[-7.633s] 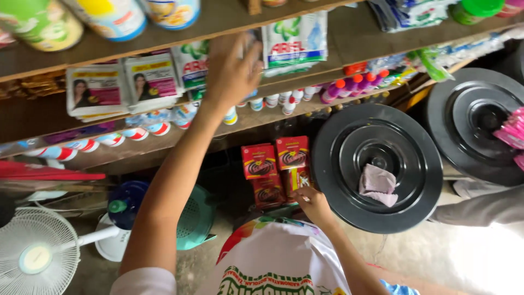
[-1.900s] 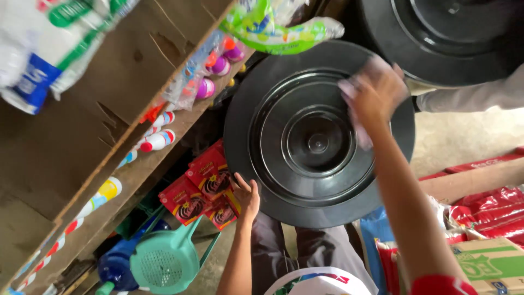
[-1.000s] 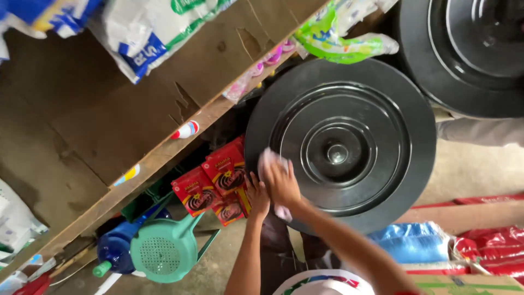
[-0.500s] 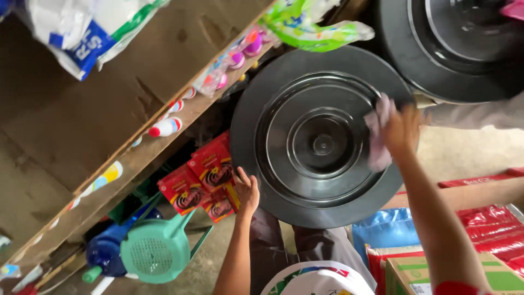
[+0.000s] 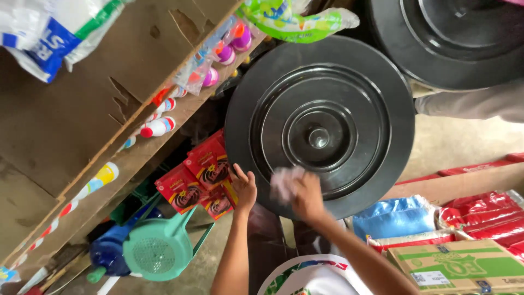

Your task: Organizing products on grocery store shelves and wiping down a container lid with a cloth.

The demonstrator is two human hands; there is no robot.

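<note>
Pink cloth (image 5: 284, 180) under right hand (image 5: 307, 195) moved from lid (image 5: 349, 82) right side to near edge; left hand (image 5: 244, 187) steadies rim

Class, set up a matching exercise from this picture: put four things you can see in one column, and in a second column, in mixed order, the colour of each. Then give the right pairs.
Things:
1. round lid being wiped
2. cloth under the right hand
3. watering can on the floor
4. flat boxes beside the left hand

Colours:
A. green
B. red
C. black
D. pale pink

Pairs: 1-C, 2-D, 3-A, 4-B
</note>
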